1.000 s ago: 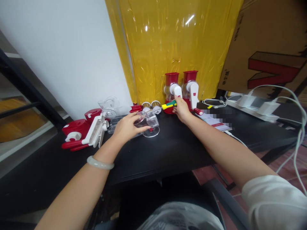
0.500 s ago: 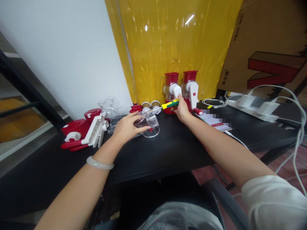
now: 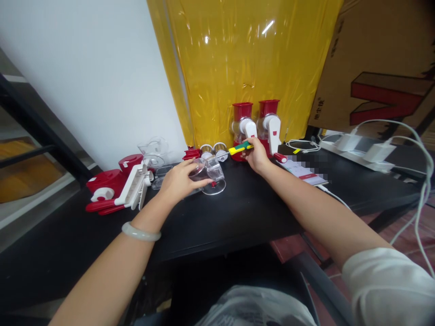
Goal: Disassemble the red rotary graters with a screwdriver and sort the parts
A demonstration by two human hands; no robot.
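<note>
My left hand [image 3: 181, 181] is closed around a clear plastic housing [image 3: 215, 170], which lies tilted over the black table with a round clear rim and a small red part at its underside. In my right hand [image 3: 256, 156] is a screwdriver [image 3: 239, 148] with a yellow and green handle, held by the fingers. Its thin shaft points left and its tip meets the upper part of the housing; the exact contact is too small to make out. Just behind the housing stand metal grater drums [image 3: 220, 151] and a red plastic part [image 3: 192, 153].
Two red and white rotary graters [image 3: 271, 124] stand at the back. Red bases [image 3: 107, 182], white crank handles [image 3: 131, 185] and clear parts [image 3: 154, 151] lie left. A tablet-like device [image 3: 302, 170] and a power strip [image 3: 360, 154] with cables are on the right.
The fingers of my right hand have shifted on the screwdriver handle, opening slightly and showing more of its green end. My left hand and the clear housing stay in place.
</note>
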